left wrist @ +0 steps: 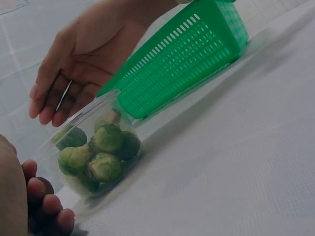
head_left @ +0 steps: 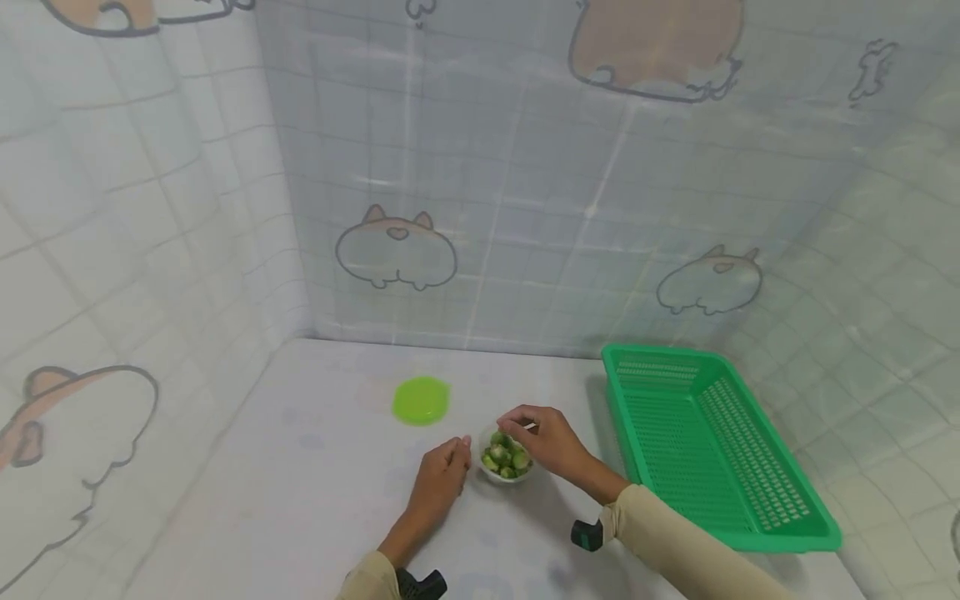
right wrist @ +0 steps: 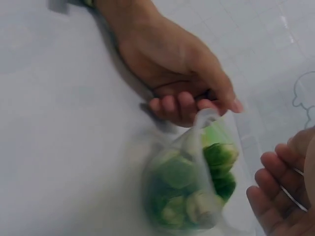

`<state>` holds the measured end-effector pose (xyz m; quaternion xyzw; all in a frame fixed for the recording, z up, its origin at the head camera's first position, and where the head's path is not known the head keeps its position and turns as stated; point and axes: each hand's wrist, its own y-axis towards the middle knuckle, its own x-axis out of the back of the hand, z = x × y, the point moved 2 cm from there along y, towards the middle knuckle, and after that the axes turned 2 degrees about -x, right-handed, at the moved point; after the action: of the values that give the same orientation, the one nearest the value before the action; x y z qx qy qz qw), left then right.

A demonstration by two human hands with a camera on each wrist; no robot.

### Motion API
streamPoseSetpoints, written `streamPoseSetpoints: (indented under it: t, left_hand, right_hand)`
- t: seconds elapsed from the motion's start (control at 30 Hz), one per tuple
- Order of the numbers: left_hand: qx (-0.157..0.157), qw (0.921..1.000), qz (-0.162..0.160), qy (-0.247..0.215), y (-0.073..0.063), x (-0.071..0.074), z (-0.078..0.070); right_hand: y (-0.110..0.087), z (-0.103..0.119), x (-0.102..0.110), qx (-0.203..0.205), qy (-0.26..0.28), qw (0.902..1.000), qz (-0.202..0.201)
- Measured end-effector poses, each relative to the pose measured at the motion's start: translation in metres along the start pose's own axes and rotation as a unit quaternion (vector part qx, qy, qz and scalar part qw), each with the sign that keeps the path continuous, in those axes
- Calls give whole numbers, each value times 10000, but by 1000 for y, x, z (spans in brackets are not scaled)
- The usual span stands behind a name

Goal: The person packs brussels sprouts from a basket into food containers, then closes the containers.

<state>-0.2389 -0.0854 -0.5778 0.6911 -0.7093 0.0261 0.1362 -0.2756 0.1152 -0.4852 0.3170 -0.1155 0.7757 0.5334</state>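
A small clear plastic tub (left wrist: 129, 115) stands upright on the table, with several Brussels sprouts (head_left: 504, 455) inside. My right hand (head_left: 547, 437) hovers at its rim on the right, fingers relaxed and slightly bent; the palm side of this hand (left wrist: 93, 64) shows bare in the left wrist view. On the tub's left side is my left hand (head_left: 441, 475), its fingers loosely curled with nothing in them. From the right wrist view, the thumb and forefinger of that hand (right wrist: 170, 59) overlap the tub's rim.
A bright green round lid (head_left: 421, 401) lies flat on the white table (head_left: 300, 467), behind and left of the tub. To the right stands a large green slatted basket (head_left: 712, 450). Cloth walls (head_left: 480, 208) with cartoon animals enclose the table at the back and sides.
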Motion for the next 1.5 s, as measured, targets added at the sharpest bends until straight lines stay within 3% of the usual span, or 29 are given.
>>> streamPoseSetpoints:
  t: [0.2,0.33,0.5,0.7,0.83,1.0,1.1,1.23,1.5]
  left_hand:
    - [233,9986,-246,-397,2,6,-1]
    - [342,9975,-528,-328,7,15,-3]
    - [272,9903,-1239,572,27,42,-13]
    - [141,9629,-1771,2032,65,92,-21]
    - [475,9444,-1575,2848,85,121,-17]
    - [1132,9353,-919,3225,94,142,-10]
    - [1356,9333,-689,3254,93,148,-7]
    - [1465,9304,-512,3322,93,149,-2]
    - [1614,9377,-284,3064,99,144,4]
  right_hand:
    - [27,5,0,-285,-249,9992,-103]
    - [52,9,-3,-569,-513,9970,-71]
    - [82,13,-7,-789,-810,9934,187]
    - [107,12,-18,-1112,-1162,9847,675]
    - [119,10,-30,-1480,-1214,9784,782]
    - [126,12,-46,-2006,-1316,9659,977]
    - [127,16,-54,-2154,-1352,9608,1100]
    - [127,15,-61,-2155,-1365,9615,1021]
    - [124,6,-69,-2230,-1291,9626,840]
